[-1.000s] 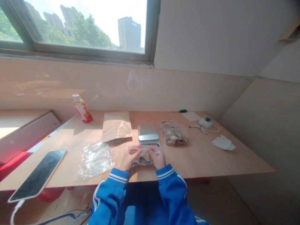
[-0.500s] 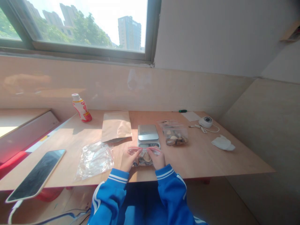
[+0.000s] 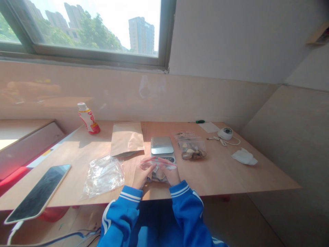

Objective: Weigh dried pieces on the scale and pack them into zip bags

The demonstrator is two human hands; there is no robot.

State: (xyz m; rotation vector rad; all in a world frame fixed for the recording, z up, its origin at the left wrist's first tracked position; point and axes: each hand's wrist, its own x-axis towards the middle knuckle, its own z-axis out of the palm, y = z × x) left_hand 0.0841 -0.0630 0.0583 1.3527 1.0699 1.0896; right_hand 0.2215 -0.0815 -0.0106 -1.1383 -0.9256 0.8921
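Note:
Near the table's front edge, a clear zip bag (image 3: 157, 177) with a red-striped top holds brownish and pale dried pieces. My left hand (image 3: 143, 174) grips the left part of its top, and my right hand (image 3: 170, 173) grips the right part. Fingers and thumbs of both hands are closed on the plastic near the seal. Just behind the bag is a silver kitchen scale (image 3: 162, 145), its front partly covered by the bag. Several filled zip bags (image 3: 194, 150) lie to the right of the scale.
Left of my hands are clear empty bags (image 3: 105, 175), a brown paper pouch (image 3: 128, 138), a phone (image 3: 38, 193) on a cable and a drink bottle (image 3: 88, 118). On the right are a small white fan (image 3: 226, 133), a crumpled tissue (image 3: 244, 156) and a paper sheet (image 3: 209, 127).
The bag's red-striped top has risen slightly and now bows upward in the middle, with the hands still on it. The view has shifted very slightly.

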